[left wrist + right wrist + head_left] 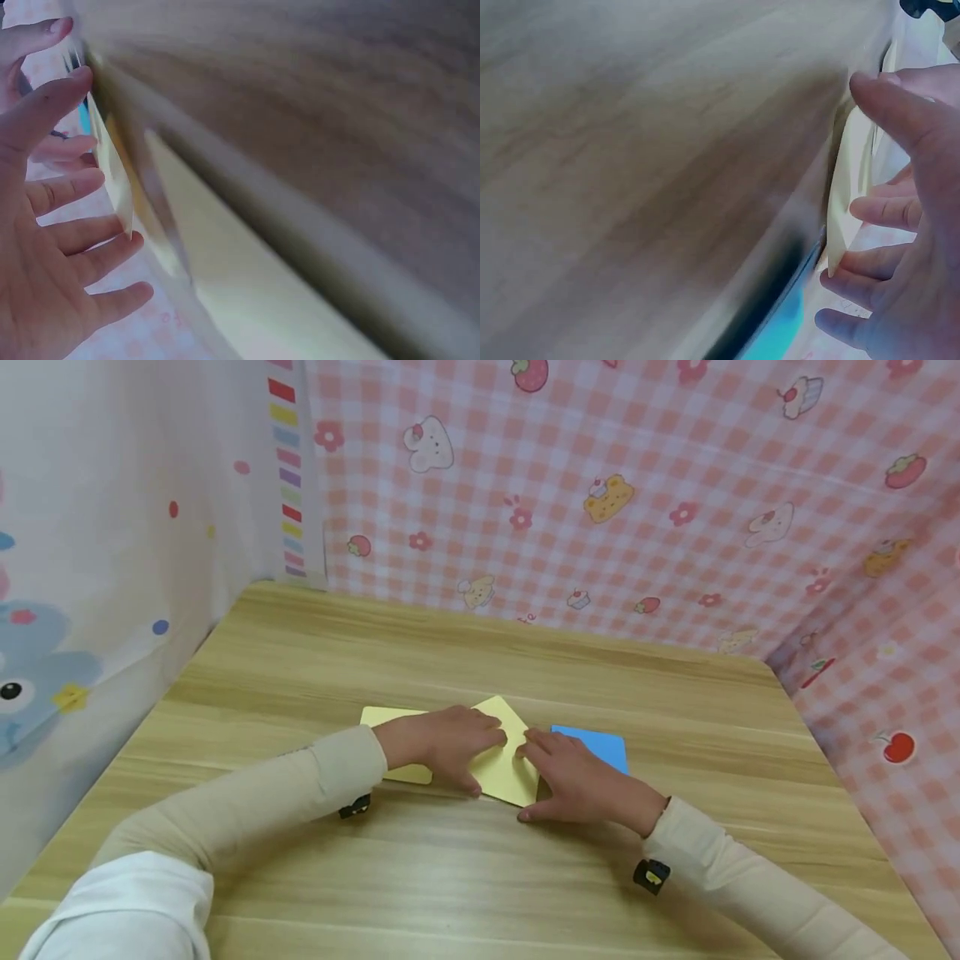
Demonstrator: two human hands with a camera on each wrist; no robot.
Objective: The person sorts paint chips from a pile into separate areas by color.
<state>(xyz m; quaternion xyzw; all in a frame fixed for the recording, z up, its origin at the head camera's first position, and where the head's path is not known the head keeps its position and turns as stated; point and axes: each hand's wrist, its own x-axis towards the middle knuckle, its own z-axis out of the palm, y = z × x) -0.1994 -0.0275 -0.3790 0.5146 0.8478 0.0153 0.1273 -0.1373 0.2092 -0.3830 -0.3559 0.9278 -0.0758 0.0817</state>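
Observation:
A yellow card (498,768) lies turned at an angle between my two hands, near the middle of the table. From its left, my left hand (457,742) reaches over it, the fairly straight fingertips (124,225) right at the card's edge in the left wrist view. My right hand (570,777) comes in from the other side, its loosely spread fingertips (840,274) at the edge too. Another yellow card (408,774) is partly hidden beneath my left wrist. Behind my right hand lies a blue card (603,747), partly covered by it.
All the cards are on a wood-grain table (420,877). A pink checked cloth (555,552) with cartoon prints hangs along the back and right. On the left hangs a white printed cloth (112,485). Black wrist straps (652,877) show at both sleeves.

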